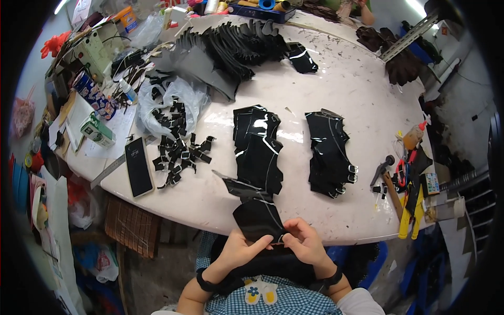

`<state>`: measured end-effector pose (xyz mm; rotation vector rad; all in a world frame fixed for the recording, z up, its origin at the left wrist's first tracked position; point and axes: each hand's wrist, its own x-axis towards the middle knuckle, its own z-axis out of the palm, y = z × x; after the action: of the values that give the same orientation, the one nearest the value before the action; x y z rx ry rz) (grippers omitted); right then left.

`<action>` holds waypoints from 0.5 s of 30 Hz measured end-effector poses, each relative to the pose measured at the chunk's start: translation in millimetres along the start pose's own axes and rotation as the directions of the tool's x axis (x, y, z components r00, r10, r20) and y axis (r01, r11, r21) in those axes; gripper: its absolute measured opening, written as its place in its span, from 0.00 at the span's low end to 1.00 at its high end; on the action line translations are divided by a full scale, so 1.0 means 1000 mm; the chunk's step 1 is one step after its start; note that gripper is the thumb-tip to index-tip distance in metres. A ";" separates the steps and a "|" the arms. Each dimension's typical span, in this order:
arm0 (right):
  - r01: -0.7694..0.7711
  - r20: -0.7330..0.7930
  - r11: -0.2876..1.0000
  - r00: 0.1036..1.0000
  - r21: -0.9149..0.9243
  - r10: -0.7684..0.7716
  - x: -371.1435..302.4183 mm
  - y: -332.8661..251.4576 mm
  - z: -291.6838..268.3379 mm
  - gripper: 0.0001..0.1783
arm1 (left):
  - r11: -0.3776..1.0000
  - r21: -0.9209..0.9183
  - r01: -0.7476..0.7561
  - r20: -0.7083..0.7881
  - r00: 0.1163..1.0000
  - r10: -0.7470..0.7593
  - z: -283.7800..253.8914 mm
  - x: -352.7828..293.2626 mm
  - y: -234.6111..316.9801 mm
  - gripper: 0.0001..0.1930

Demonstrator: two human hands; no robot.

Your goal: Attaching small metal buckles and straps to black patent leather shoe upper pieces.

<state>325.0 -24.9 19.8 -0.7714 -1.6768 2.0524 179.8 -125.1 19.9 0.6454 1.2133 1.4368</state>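
Note:
At the table's near edge, both my hands are closed on a glossy black leather piece (pixel 258 219). My left hand (pixel 245 249) grips its lower left edge with the thumb on top. My right hand (pixel 305 242) pinches the lower right corner, where a small light spot shows; what it is I cannot make out. Just beyond the held piece lies a row of overlapping black leather pieces (pixel 257 157). To its right is another stack of black pieces (pixel 326 147), with silver buckles (pixel 353 173) at its right side. Small black buckle straps (pixel 181 155) lie piled on the left.
A plastic bag (pixel 197 100) holds more buckle straps. A phone (pixel 139 170) and a metal ruler (pixel 108 171) lie at the left edge. Curved dark pieces (pixel 226 50) are heaped behind. A hammer (pixel 386 169), yellow-handled tool (pixel 412 215) and bottle (pixel 413 137) sit right. Another person's arm (pixel 366 14) shows far off.

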 end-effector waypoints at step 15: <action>0.062 -0.494 0.692 0.654 -0.719 -0.573 0.072 -0.055 -0.091 0.10 | 0.955 0.265 -0.135 0.016 0.991 0.136 -0.017 0.007 -0.015 0.24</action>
<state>323.3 100.3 48.4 -1.1370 -1.8388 0.6800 168.6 -126.2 -0.7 0.9262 1.4004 1.3982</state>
